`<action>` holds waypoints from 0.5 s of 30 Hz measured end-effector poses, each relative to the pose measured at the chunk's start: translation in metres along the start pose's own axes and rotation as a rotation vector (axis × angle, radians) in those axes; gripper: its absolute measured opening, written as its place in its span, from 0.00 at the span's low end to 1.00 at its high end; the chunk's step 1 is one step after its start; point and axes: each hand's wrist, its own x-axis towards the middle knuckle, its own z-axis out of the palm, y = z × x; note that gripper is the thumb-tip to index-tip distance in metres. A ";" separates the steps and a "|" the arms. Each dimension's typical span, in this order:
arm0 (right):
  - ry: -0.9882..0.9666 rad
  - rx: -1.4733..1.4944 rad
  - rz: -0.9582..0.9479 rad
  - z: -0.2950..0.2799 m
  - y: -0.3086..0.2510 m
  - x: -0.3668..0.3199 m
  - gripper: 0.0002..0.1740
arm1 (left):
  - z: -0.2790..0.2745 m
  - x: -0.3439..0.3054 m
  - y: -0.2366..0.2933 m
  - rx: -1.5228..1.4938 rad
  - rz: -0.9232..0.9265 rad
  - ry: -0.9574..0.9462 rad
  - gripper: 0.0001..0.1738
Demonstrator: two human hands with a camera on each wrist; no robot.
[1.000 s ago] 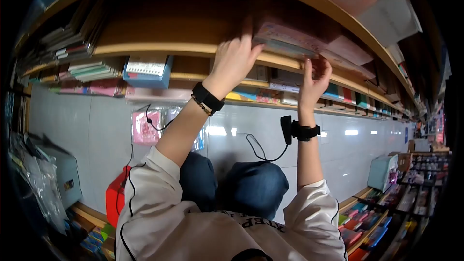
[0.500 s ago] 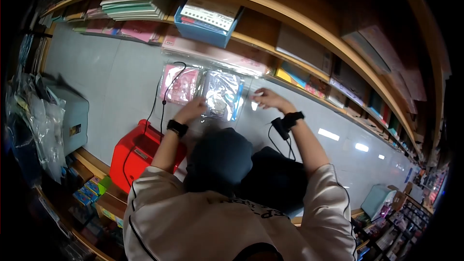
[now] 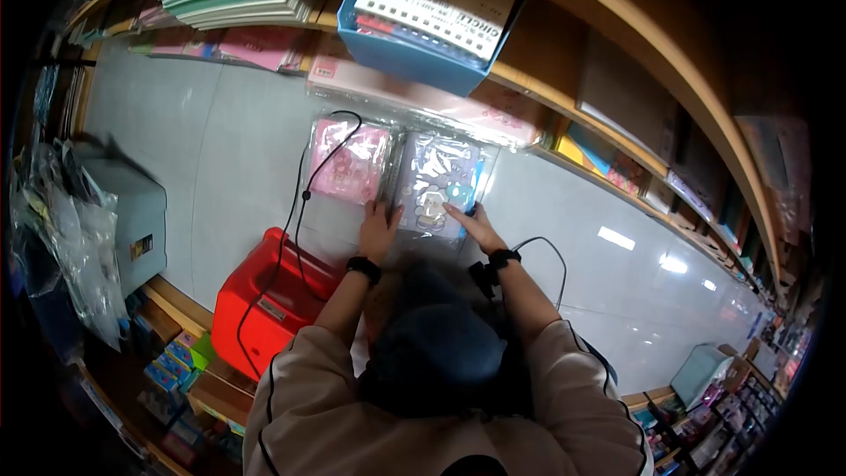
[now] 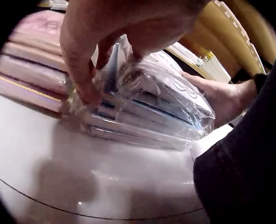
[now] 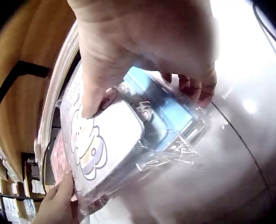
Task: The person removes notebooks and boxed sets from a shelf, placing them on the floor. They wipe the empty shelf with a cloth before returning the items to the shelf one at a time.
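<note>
Pack of notebooks [image 3: 436, 178] in clear wrap lies on the white floor [image 3: 220, 167], just beside a pink pack [image 3: 346, 163]. Left hand [image 3: 379, 227] grips its near-left edge, fingers [image 4: 79, 70] curled into the wrap. Right hand [image 3: 471, 225] holds the right edge: thumb on top, fingers [image 5: 196, 86] wrapped round the side.
</note>
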 end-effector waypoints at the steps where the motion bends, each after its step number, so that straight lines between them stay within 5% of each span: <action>1: 0.025 0.011 -0.011 -0.002 0.010 0.004 0.52 | 0.000 -0.001 0.002 0.006 0.001 -0.004 0.26; 6: -0.105 0.003 -0.004 -0.014 -0.006 -0.012 0.55 | 0.010 -0.008 0.004 -0.129 0.007 -0.098 0.27; 8: -0.053 0.174 0.005 -0.014 0.002 -0.007 0.52 | 0.019 -0.010 0.005 -0.109 0.157 0.077 0.27; 15: 0.051 0.303 0.047 -0.013 -0.023 -0.019 0.45 | 0.033 -0.007 0.011 -0.078 0.253 0.237 0.30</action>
